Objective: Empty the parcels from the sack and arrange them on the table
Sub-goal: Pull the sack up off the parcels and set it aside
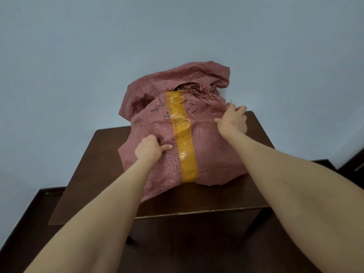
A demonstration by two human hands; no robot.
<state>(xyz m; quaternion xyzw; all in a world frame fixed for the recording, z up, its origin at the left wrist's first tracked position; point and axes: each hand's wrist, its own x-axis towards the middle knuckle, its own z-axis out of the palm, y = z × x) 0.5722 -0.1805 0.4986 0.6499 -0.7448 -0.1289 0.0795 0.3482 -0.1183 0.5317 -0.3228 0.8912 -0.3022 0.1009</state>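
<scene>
A bulging pink woven sack (212,146) stands on a dark brown table (216,198). A strip of yellow tape (182,134) runs down its front, with black handwriting beside it. The frayed mouth (197,89) at the top is partly open and dark inside; no parcels show. My left hand (148,149) grips a fold of the sack's front, left of the tape. My right hand (233,120) holds the sack's upper right edge, just below the frayed rim.
The table stands against a plain pale blue wall (98,56). A lower dark wooden surface (45,209) with a raised rim lies to the left and in front of it. More dark furniture (352,164) shows at the right edge.
</scene>
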